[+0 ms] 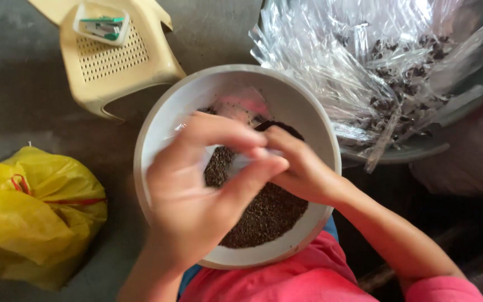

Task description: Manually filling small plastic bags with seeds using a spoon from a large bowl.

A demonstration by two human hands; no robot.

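Small clear plastic bag (240, 162), blurred and mostly covered, sits between the two hands directly above the white bowl (157, 134), which holds a heap of dark brown seeds (266, 215). Both hands meet over the middle of the bowl. The left hand (197, 196) comes up from the lower left, its thumb and fingers curled round the bag and pinching it from the near side. The right hand (297, 168) reaches in from the lower right, its fingers pressed together on the bag's far edge, where a dark clump of seeds (278, 126) shows just above the knuckles. The bag lies between the fingertips, so neither hand is nearer than the other. Its long axis cannot be told for certain; it seems to run across, from left fingers to right fingers, and which way its mouth points is hidden.

The bowl rests at the person's lap, above a pink garment (308, 279). Behind it to the right, a grey basin (415, 148) holds crumpled clear plastic bags (364, 61) flecked with seeds. On the grey floor (18, 84) stand a cream plastic stool (118, 61) carrying a small stapler (103, 27), and a tied yellow bag (34, 212).
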